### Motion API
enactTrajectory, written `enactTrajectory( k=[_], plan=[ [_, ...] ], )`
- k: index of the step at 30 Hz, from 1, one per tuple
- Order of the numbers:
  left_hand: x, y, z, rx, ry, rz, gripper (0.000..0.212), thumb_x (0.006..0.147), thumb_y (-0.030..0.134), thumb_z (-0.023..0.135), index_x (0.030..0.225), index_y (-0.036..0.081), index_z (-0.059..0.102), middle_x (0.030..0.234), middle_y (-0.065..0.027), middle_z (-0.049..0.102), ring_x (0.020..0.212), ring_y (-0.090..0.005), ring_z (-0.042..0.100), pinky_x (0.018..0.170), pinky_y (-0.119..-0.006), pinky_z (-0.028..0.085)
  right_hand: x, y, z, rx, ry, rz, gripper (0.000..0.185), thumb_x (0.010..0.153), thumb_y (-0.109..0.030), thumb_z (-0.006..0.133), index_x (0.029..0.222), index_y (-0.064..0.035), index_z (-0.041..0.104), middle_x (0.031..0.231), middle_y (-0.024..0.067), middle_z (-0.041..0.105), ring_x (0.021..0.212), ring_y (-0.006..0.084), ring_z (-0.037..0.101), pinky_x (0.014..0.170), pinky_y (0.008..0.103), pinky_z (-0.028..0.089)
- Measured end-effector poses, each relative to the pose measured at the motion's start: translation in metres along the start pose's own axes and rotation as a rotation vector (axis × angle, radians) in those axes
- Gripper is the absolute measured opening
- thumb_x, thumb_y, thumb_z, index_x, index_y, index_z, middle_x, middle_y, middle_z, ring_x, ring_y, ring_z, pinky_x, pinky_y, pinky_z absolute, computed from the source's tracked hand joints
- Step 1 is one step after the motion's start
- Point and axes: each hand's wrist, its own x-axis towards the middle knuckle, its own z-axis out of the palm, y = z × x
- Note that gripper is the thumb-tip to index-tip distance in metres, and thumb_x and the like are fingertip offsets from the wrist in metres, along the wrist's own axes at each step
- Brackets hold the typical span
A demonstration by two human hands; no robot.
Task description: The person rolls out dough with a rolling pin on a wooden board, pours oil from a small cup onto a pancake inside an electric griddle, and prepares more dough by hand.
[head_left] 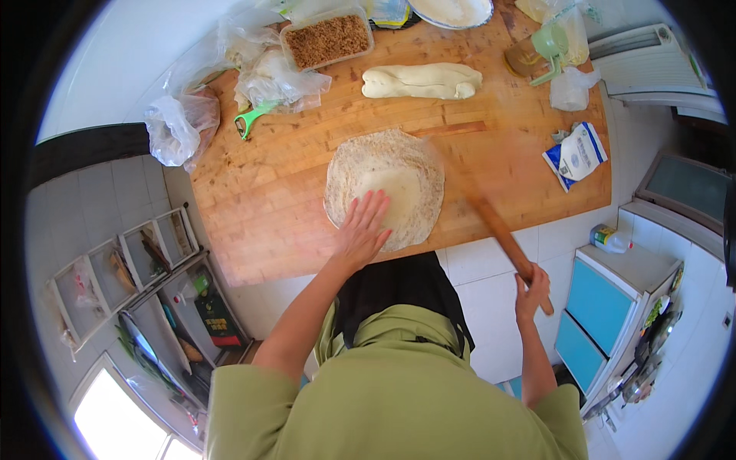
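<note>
A round, flat sheet of dough (397, 158) with a speckled brown surface lies near the front edge of the wooden table (270, 213). My left hand (363, 227) rests flat on its lower left part, fingers spread and pointing away from me. In my right hand (532, 292) is a long wooden rolling pin (500, 227), gripped near its lower end. The pin slants up and left, and its far end is blurred beside the dough's right rim; whether it touches the dough I cannot tell. Farther back lies a thick log of pale dough (422, 80).
At the back stand a plastic tub of brown crumbly filling (328, 43), a white bowl (451, 11) and a green-lidded jug (535, 52). Plastic bags (276, 77) and a green peeler (251, 121) lie left. A blue-and-white packet (577, 155) lies right. A turquoise-doored cabinet (598, 305) stands at lower right.
</note>
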Motion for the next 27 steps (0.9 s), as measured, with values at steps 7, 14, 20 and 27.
enactTrajectory(
  k=[7, 14, 20, 27],
  plan=[
    [0.11, -0.042, -0.009, 0.203, 0.187, 0.022, 0.061, 0.091, 0.037, 0.041, 0.137, 0.002, 0.024, 0.143, -0.0138, 0.024, 0.134, -0.0271, 0.02, 0.109, -0.041, 0.017, 0.036, 0.001, 0.003, -0.11, 0.009, 0.401, 0.046, 0.083, -0.034, 0.059, 0.121, -0.0108, 0.047, 0.11, 0.013, 0.051, 0.101, 0.0315, 0.049, 0.087, 0.0441, 0.039],
    [0.137, -0.036, -0.02, -0.094, 0.176, 0.051, 0.048, 0.088, 0.017, 0.044, 0.132, 0.002, 0.032, 0.125, -0.0173, 0.048, 0.119, -0.0307, 0.043, 0.102, -0.038, 0.031, 0.093, 0.006, 0.036, -0.115, 0.091, 0.413, 0.051, 0.081, -0.041, 0.059, 0.121, -0.0118, 0.048, 0.111, 0.0117, 0.05, 0.102, 0.0324, 0.049, 0.082, 0.0503, 0.039],
    [0.142, -0.043, -0.023, -0.047, 0.225, 0.077, 0.048, 0.08, 0.001, 0.047, 0.127, 0.002, 0.037, 0.115, -0.0192, 0.054, 0.105, -0.0338, 0.052, 0.093, -0.038, 0.042, 0.116, 0.01, 0.042, -0.153, 0.106, 0.267, 0.05, 0.081, -0.041, 0.059, 0.119, -0.0105, 0.049, 0.111, 0.0108, 0.05, 0.101, 0.0317, 0.049, 0.083, 0.0483, 0.037],
    [0.136, -0.048, -0.025, 0.073, 0.103, 0.2, 0.051, 0.083, 0.006, 0.047, 0.131, -0.001, 0.031, 0.128, -0.0193, 0.044, 0.12, -0.0308, 0.041, 0.103, -0.039, 0.03, 0.149, 0.003, 0.034, -0.097, 0.065, 0.154, 0.048, 0.081, -0.039, 0.059, 0.119, -0.0116, 0.049, 0.111, 0.0104, 0.05, 0.102, 0.0311, 0.048, 0.086, 0.0456, 0.036]
  ],
)
